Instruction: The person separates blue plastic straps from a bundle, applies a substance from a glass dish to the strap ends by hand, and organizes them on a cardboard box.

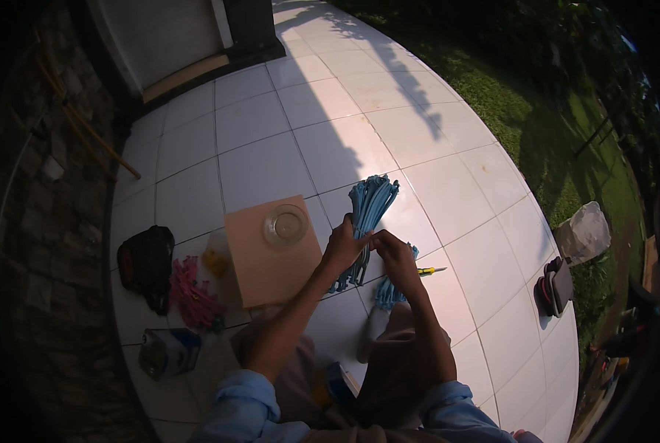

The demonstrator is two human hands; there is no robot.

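Bundle of slender, knobbly-ended blue strands (374,203) stands over the white tiled floor (256,162), its long axis slanting from upper right to lower left. The left hand (342,247) clamps its middle from the left. The right hand (395,255) meets it opposite, just below the flared top; whether its fingers pinch anything cannot be told. A second, looser blue bundle (390,294) lies beneath the right wrist.

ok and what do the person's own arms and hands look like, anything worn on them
The left sleeve and right sleeve are light blue cloth, bunched or rolled up toward the elbows, leaving both forearms bare. The left hand and right hand are ungloved. No watch or bracelet shows; rings are too small to tell.
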